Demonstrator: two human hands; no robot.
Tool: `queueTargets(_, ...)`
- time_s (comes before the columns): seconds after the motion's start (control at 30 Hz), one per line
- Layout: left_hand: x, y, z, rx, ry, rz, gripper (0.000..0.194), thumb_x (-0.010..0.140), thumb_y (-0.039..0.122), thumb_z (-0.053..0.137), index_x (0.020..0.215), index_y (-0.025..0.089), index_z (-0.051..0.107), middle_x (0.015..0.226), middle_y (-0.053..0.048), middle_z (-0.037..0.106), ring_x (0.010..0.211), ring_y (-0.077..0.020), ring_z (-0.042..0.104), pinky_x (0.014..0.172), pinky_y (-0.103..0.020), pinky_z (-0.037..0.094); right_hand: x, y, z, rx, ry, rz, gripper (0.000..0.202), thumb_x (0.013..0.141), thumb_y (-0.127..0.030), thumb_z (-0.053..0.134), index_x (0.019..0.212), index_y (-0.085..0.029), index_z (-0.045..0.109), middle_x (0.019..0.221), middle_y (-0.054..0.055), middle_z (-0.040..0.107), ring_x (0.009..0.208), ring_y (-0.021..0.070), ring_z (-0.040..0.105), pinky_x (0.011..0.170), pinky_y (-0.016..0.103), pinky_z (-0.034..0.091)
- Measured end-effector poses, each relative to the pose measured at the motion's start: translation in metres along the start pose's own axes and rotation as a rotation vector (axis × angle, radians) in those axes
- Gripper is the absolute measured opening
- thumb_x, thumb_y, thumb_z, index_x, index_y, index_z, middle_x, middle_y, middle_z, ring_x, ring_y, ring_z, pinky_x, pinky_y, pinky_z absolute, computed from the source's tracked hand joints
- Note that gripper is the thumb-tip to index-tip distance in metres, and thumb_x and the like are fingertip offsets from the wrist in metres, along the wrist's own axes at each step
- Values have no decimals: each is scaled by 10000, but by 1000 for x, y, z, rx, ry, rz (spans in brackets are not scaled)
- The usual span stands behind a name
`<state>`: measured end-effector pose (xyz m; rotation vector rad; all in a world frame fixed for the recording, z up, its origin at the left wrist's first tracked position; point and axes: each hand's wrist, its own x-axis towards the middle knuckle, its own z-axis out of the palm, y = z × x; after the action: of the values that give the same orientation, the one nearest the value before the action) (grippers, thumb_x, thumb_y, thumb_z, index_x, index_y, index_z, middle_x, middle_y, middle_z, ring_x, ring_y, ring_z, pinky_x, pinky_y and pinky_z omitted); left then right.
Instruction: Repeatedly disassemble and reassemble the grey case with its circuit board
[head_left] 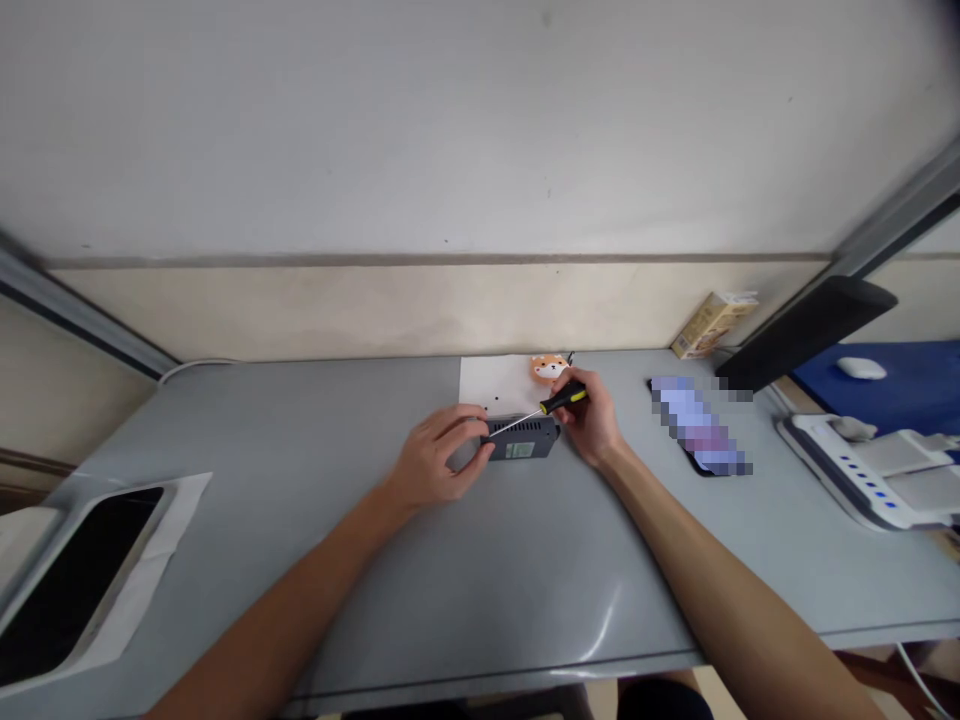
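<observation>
A dark grey vented box (536, 442) with a pale green label stands on the desk in front of me. My left hand (442, 455) grips its left end between thumb and fingers. In my right hand (592, 420) is a black and yellow screwdriver (564, 397), its shaft slanting down and left across the vent slots. The tip meets the box near its left end, close to my left fingers. Behind the box lies a white sheet of paper (487, 377) with a few tiny dark specks. An orange and white animal-face item (549, 368) rests on the paper's right part.
A phone with a blurred screen (694, 425) lies to the right. Farther right are a white power strip (847, 475) with plugs, a black panel (814, 330) and a small carton (712, 323). A dark-screened tablet-like device (82, 570) sits at the left. A wall (450, 310) closes the back.
</observation>
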<state>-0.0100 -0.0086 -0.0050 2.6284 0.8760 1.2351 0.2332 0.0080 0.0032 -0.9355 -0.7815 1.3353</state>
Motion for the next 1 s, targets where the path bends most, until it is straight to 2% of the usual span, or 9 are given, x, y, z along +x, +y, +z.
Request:
queueTargets(0.17,1,-1,0,61,35,70,133,892,162,648,1004,224,612,1100,-66,712,957,-169,705,885,-322,580,3,2,-4,38,20,-7,306,832,-427,578,640,-191,612,519,-18,433,447,89,357,436,256,223)
queueTargets(0.3,1,-3,1,119,81,158,123,886,153,661,984,215,620,1082,-62,704,757,-119,654,770,-287,568,8,3,-7,63,94,-18,294,825,-451,607,677,-196,617,558,-10,494,449,82,366,431,251,207)
queueTargets(0.5,1,-5,1,165,76,214,89,899,137,644,945,211,621,1083,-68,688,682,-98,588,723,-276,545,12,2,-8,23,141,-36,312,873,-496,564,767,-213,646,516,-27,477,438,86,317,436,242,197)
queueTargets(0.63,1,-4,2,142,67,191,87,912,139,629,960,209,611,1088,-68,683,630,-82,542,702,-268,534,16,4,-11,6,189,-28,317,876,-522,579,805,-218,631,549,-29,512,443,84,323,433,237,208)
queueTargets(0.8,1,-2,4,73,77,152,94,914,138,624,976,205,599,1093,-68,667,625,-78,518,689,-257,529,18,10,-14,-142,227,-87,377,889,-586,582,845,-219,652,585,-16,558,496,107,430,455,232,269)
queueTargets(1.0,0,-6,1,100,32,201,127,918,98,600,977,210,609,1108,-64,661,634,-72,547,687,-252,525,13,14,-13,-379,160,-177,412,920,-623,561,839,-233,665,660,-14,594,589,126,509,545,250,374)
